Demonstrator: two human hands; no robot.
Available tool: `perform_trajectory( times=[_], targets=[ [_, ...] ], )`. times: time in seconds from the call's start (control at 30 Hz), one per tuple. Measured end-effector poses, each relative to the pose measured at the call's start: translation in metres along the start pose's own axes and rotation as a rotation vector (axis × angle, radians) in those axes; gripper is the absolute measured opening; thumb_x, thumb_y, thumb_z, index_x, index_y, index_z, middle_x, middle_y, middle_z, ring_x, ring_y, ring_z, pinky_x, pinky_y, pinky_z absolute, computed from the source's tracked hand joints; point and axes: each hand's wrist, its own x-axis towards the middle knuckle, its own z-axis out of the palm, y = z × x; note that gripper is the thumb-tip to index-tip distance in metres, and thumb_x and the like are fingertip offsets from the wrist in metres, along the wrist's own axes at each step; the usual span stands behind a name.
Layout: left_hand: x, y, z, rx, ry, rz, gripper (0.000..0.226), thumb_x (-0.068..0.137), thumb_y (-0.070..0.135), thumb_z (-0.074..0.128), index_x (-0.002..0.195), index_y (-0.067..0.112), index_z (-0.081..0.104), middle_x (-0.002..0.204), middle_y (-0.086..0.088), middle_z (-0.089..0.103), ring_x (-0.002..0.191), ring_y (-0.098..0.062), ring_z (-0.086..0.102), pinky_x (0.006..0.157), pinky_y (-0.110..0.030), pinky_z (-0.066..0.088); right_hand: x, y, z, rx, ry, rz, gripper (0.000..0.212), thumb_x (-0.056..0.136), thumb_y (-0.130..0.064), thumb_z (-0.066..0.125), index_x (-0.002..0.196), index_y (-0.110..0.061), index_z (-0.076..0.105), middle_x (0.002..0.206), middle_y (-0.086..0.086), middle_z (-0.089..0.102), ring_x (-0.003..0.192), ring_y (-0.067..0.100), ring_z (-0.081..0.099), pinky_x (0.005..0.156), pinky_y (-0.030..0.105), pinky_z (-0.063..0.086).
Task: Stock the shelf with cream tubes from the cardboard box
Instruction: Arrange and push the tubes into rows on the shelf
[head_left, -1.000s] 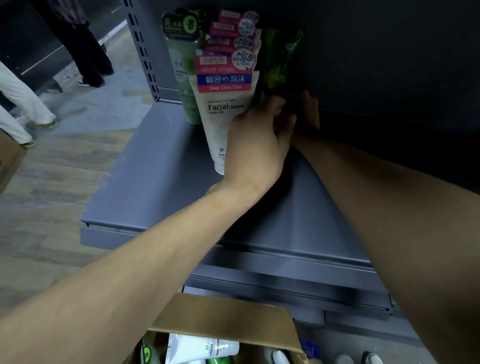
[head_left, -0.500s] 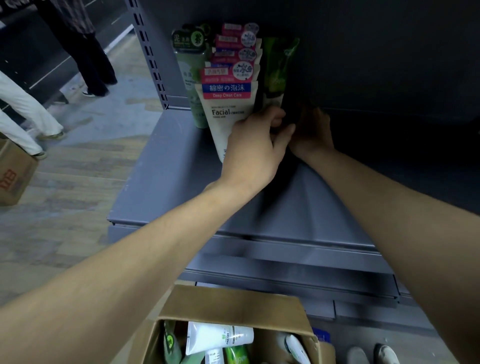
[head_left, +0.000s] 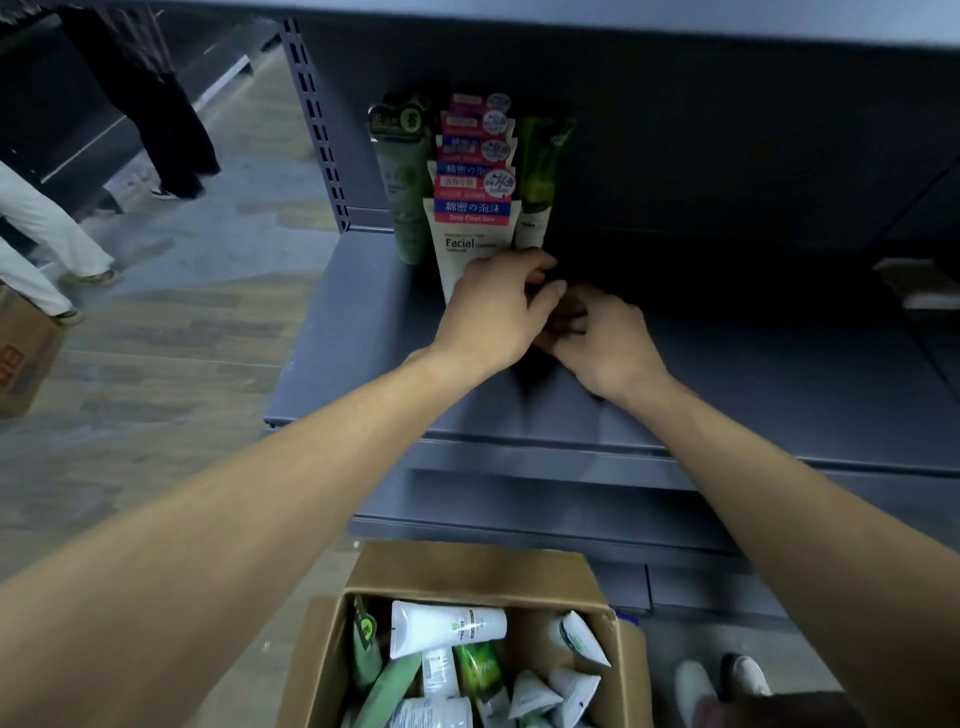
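Note:
A grey metal shelf (head_left: 727, 395) carries a row of cream tubes standing at its back left: a dull green tube (head_left: 405, 197), several white "Facial" tubes (head_left: 467, 244) one behind another, and a bright green tube (head_left: 540, 176) on a white cap. My left hand (head_left: 493, 312) hovers just in front of the white tubes, below the green tube's cap, fingers loosely curled. Close beside it, my right hand (head_left: 602, 343) is also curled, and I see nothing in either. An open cardboard box (head_left: 467, 566) below holds several loose tubes (head_left: 447, 626).
The shelf's slotted upright (head_left: 317, 130) stands at the left. To the right of the tubes the shelf runs on, dark and shadowed. Legs of other people (head_left: 171, 130) and another cardboard box (head_left: 21, 353) are on the floor at left. Shoes (head_left: 717, 680) show beside my box.
Both hands have come back from the base of the bright green tube, which now stands on its own. The camera has tilted down, showing more of the box.

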Motion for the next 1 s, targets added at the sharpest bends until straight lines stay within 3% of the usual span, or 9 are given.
perform_trajectory(
  times=[0.13,0.3,0.4,0.53,0.63,0.77,0.83,1.0],
  targets=[
    [-0.010,-0.003,-0.014,0.011,-0.002,0.000,0.035,0.094,0.032,0.061,0.125,0.018,0.065,0.112,-0.001,0.072,0.105,-0.014,0.067,0.093,-0.033,0.053,-0.002,-0.011,-0.004,0.064,0.015,0.052,0.046,0.081,-0.030,0.080,0.121,-0.014,0.063,0.103,-0.005,0.068,0.090,0.003,0.064,0.066,-0.004,0.042],
    [-0.024,-0.011,-0.029,0.033,0.020,0.001,0.033,0.091,0.036,0.061,0.120,0.021,0.067,0.105,0.002,0.074,0.101,-0.015,0.068,0.089,-0.034,0.055,0.000,-0.021,0.007,0.086,0.022,0.092,0.055,0.080,-0.031,0.081,0.127,-0.011,0.060,0.112,0.001,0.068,0.097,0.009,0.065,0.076,0.009,0.048],
    [-0.033,-0.017,-0.043,0.075,0.061,-0.047,0.028,0.091,0.036,0.060,0.113,0.022,0.070,0.099,0.004,0.074,0.095,-0.016,0.068,0.084,-0.030,0.054,0.000,-0.028,0.019,0.090,0.013,0.109,0.053,0.080,-0.028,0.081,0.126,-0.010,0.060,0.111,0.001,0.067,0.094,0.007,0.062,0.068,0.004,0.042],
    [-0.037,-0.022,-0.062,0.195,0.240,-0.178,0.022,0.090,0.040,0.059,0.091,0.021,0.069,0.082,0.006,0.071,0.084,-0.022,0.066,0.070,-0.034,0.053,0.009,-0.042,0.032,0.057,0.017,0.097,0.048,0.079,-0.031,0.081,0.119,-0.013,0.062,0.109,0.000,0.068,0.094,0.009,0.064,0.071,0.011,0.045],
    [-0.026,-0.027,-0.075,0.192,0.316,-0.212,0.028,0.087,0.040,0.066,0.097,0.013,0.066,0.089,0.000,0.072,0.084,-0.022,0.067,0.067,-0.029,0.048,0.016,-0.050,0.031,-0.018,0.010,0.072,0.039,0.078,-0.033,0.081,0.109,-0.016,0.066,0.100,-0.005,0.069,0.087,0.006,0.061,0.060,0.003,0.036],
    [-0.011,-0.026,-0.080,-0.037,0.236,-0.155,0.034,0.085,0.024,0.073,0.111,0.007,0.060,0.102,-0.002,0.070,0.092,-0.021,0.069,0.079,-0.032,0.055,0.021,-0.054,0.029,-0.030,-0.016,0.088,0.037,0.077,-0.028,0.082,0.107,-0.013,0.068,0.101,-0.003,0.071,0.088,0.008,0.064,0.069,0.013,0.044],
    [-0.007,-0.024,-0.077,-0.045,0.196,-0.126,0.027,0.085,0.020,0.073,0.107,0.007,0.063,0.097,0.002,0.069,0.091,-0.019,0.069,0.081,-0.033,0.056,0.021,-0.054,0.029,-0.035,-0.017,0.098,0.036,0.076,-0.026,0.083,0.106,-0.012,0.069,0.101,-0.002,0.072,0.088,0.009,0.064,0.072,0.017,0.046],
    [0.004,-0.034,-0.071,-0.014,0.227,-0.120,0.019,0.084,0.023,0.071,0.092,0.008,0.063,0.091,-0.004,0.072,0.087,-0.019,0.069,0.073,-0.040,0.058,0.025,-0.056,0.029,-0.060,-0.037,0.109,0.034,0.076,-0.027,0.083,0.103,-0.011,0.070,0.099,-0.001,0.072,0.085,0.009,0.064,0.063,0.010,0.042]
  ],
)
